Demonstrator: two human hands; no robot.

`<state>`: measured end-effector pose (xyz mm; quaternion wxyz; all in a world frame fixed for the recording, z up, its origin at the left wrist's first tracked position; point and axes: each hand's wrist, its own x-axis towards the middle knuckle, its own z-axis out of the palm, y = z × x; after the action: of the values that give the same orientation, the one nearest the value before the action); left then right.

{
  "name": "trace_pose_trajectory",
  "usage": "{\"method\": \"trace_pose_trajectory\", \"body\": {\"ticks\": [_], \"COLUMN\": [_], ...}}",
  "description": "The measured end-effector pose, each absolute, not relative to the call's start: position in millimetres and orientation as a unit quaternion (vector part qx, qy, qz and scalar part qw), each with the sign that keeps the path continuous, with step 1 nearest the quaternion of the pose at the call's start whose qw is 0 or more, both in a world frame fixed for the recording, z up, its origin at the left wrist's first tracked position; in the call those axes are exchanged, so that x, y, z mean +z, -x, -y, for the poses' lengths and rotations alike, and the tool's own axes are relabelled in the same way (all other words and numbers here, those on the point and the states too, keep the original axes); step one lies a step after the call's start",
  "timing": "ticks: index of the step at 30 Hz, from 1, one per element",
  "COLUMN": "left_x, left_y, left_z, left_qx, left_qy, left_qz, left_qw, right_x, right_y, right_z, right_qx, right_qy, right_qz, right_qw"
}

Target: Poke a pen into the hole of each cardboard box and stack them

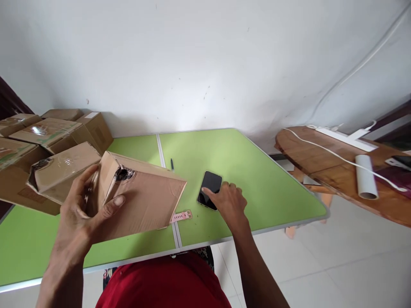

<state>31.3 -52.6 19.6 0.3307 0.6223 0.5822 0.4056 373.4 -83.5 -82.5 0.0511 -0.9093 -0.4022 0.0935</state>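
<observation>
My left hand point(80, 214) is closed on the end of a brown cardboard box point(147, 199), thumb on its near side, and holds it tilted above the green table. A dark, torn hole shows at the box's upper corner. My right hand point(228, 203) has its thumb stretched out over the dark screen of a phone point(210, 189) and its other fingers curled apart from the thumb. Whether the thumb touches the screen I cannot tell. A pink strap point(182, 216) pokes out from behind the box, and a dark pen point(172, 164) lies beyond it.
Several cardboard boxes point(48, 132) crowd the left end of the green table point(266, 188), one with a torn corner. To the right, a wooden table point(308, 154) bears a white power strip point(345, 137), a cable and a white tube point(366, 177). A wall stands behind.
</observation>
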Motion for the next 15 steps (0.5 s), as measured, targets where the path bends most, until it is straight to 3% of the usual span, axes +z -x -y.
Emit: {"method": "trace_pose_trajectory", "body": {"ticks": [8, 15], "left_x": [19.9, 16.2], "left_y": [-44.7, -38.0], "left_z": [60.2, 60.4], "left_qx": [0.432, 0.446], "left_qy": [-0.597, -0.579], "left_qz": [-0.592, -0.595], "left_qw": [0.326, 0.334], "right_x": [-105.0, -118.5], "right_y": [-358.2, -371.4], "right_z": [84.0, 74.4], "right_qx": [0.151, 0.219], "right_qy": [0.92, 0.889], "right_qz": [0.339, 0.285], "right_qw": [0.128, 0.284]}}
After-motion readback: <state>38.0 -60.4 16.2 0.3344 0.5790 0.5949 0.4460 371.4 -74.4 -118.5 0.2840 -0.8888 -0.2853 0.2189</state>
